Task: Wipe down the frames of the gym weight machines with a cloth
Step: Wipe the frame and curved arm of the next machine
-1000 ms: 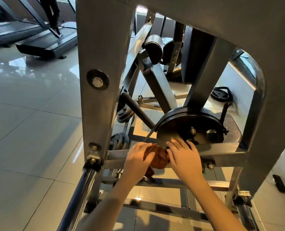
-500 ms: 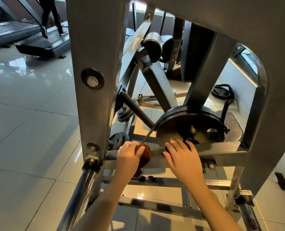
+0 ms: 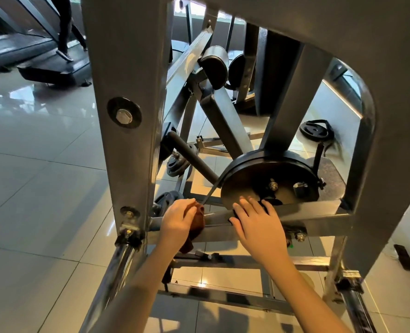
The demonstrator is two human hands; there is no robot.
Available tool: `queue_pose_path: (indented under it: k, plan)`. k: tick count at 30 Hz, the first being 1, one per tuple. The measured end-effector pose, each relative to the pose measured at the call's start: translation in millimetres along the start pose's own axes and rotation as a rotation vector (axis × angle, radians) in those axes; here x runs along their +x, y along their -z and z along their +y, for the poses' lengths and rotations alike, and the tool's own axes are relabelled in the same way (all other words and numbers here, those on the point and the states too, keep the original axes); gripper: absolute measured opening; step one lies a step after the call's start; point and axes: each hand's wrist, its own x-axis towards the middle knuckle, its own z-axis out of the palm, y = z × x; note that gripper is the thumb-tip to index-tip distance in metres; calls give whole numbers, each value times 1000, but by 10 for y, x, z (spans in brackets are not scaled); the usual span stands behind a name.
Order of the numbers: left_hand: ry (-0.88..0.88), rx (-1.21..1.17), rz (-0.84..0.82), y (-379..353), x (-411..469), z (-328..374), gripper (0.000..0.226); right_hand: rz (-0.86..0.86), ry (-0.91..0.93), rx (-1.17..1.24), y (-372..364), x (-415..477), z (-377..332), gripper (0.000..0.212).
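On low grey crossbar (image 3: 319, 215) of machine frame: brown cloth (image 3: 198, 222), bunched, pressed against bar near its left end, just beside grey upright (image 3: 129, 68). Gripped by left hand (image 3: 178, 221), fingers curled round it. Right hand (image 3: 259, 227) laid flat on same bar, fingers straight and slightly spread, tips over lower edge of black disc (image 3: 254, 174). Hands near, not touching. Beyond frame: weight plate (image 3: 315, 131) lying on tiled floor (image 3: 31, 188); treadmill (image 3: 52, 66) far left, with a person's legs on it.
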Motion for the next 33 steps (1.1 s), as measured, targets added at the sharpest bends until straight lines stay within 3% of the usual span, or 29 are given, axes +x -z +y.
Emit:
queue_pose_path:
  k: [2,6,7,11,16,21,25,30,33]
  plan:
    - [70,37,-24,-41,-52,56,35,-9,3,-3,4,-13,-1,50]
    - [-179,11,114,-124,-415,90,30,-22,-15,3,12,-21,-8,52]
    - [-175,15,81,-75,-357,75,29,-21,-16,8,11,-14,-9,51]
    - [108,166,-111,90,118,123,34,-24,-6,15,17,-9,-10,50]
    - [-119,-7,-52,33,-326,126,27,-28,-11,12,2,-21,-9,49]
    - [55,161,-158,127,48,295,33,-19,-12,20,3,-11,-3,48]
    - [-17,76,-161,67,-202,266,31,-17,-16,25,1,-38,-16,49]
    - [103,182,-156,57,76,380,35,-20,-22,29,13,-2,-18,49]
    - [67,147,-153,1,-43,424,33,-22,-15,22,15,-17,-18,48]
